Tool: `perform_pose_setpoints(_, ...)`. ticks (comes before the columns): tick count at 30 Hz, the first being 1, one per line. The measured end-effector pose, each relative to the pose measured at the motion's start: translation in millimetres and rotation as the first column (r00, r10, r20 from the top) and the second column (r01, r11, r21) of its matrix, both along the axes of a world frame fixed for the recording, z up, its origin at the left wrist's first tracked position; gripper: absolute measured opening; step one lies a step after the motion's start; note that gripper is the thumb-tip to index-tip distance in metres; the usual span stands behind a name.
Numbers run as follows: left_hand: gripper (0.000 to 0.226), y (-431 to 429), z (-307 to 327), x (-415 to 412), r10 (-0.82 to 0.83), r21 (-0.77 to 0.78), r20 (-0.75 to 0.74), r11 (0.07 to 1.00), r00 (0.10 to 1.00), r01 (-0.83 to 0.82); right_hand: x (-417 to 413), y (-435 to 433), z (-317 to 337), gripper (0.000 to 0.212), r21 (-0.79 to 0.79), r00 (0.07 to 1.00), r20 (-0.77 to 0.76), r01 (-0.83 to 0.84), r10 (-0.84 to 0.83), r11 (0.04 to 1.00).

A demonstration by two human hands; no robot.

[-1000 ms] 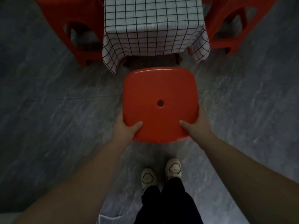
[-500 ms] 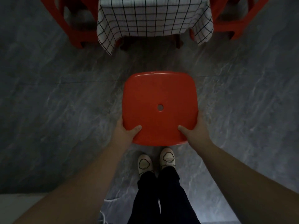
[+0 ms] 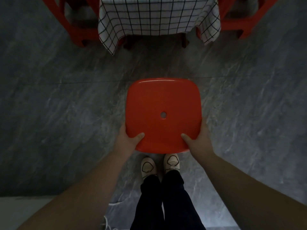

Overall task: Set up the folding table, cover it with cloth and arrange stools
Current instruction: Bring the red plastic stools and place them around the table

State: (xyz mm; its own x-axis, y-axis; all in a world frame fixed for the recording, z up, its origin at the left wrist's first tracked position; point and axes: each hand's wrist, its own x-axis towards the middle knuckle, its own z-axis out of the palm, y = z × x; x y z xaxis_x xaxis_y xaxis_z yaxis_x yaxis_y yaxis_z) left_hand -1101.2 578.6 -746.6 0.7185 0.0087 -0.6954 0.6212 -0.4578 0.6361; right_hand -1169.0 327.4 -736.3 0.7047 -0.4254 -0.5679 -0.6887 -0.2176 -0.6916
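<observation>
stool (image 3: 163, 103) is held over the floor, apart from the clothed table (image 3: 157, 15) | left hand (image 3: 126, 140), right hand (image 3: 199, 138) grasp the seat's near corners | probably light, stiff, smooth plastic

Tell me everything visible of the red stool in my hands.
Only the seat of the red stool shows, from above: a glossy rounded-square top, apparently moulded plastic, with one small round hole at its centre. It faces up, roughly level; the legs are hidden beneath. The left hand and right hand grip its near corners, thumbs on top. It is above the grey floor, just ahead of the shoes and clear of the checked tablecloth. Whether its feet touch the floor cannot be told.
</observation>
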Motion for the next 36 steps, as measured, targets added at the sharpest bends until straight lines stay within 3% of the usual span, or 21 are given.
perform_pose_setpoints(6, 0.081, -7.9, 8.6, 1.7, -0.022, 0.044, -0.016, 0.999, 1.000, 0.023, 6.6, -2.3, 8.0, 0.091, -0.003, 0.996, -0.067, -0.059, 0.059, 0.998)
perform_pose_setpoints(11, 0.065, -5.8, 38.6, 3.4, -0.094, 0.103, -0.088, 0.989, 0.992, 0.103, 19.2, -8.9, 50.0, 0.069, 0.016, 0.970, -0.179, -0.163, 0.163, 0.987)
perform_pose_setpoints(14, 0.046, -8.4, 99.0, 4.3, -0.172, 0.105, -0.124, 0.977, 0.977, 0.185, 24.7, -10.3, 100.7, 0.058, 0.011, 0.960, -0.188, -0.211, 0.209, 0.977)
perform_pose_setpoints(17, 0.056, -12.9, 183.3, -0.6, -0.243, 0.171, -0.021, 0.955, 0.970, 0.243, 27.2, -5.4, 169.2, 0.054, -0.052, 0.938, -0.171, -0.316, 0.303, 0.947)
perform_pose_setpoints(21, 0.061, -12.1, 286.9, -16.8, -0.396, 0.323, 0.131, 0.884, 0.909, 0.339, 22.2, 4.7, 269.3, 0.061, -0.160, 0.881, -0.114, -0.472, 0.458, 0.867)
perform_pose_setpoints(26, 0.075, -6.3, 372.9, -39.8, -0.527, 0.511, 0.198, 0.775, 0.827, 0.372, 7.4, 20.6, 370.1, 0.061, -0.344, 0.768, -0.034, -0.609, 0.639, 0.714)
perform_pose_setpoints(30, 0.077, 5.3, 419.7, -43.9, -0.564, 0.654, 0.274, 0.703, 0.779, 0.279, 1.1, 32.1, 416.3, 0.064, -0.477, 0.675, 0.010, -0.645, 0.738, 0.597)
perform_pose_setpoints(36, 0.069, 32.6, 465.4, -42.6, -0.550, 0.729, 0.313, 0.661, 0.774, 0.175, 18.2, 52.1, 458.5, 0.066, -0.618, 0.576, 0.017, -0.636, 0.817, 0.461)
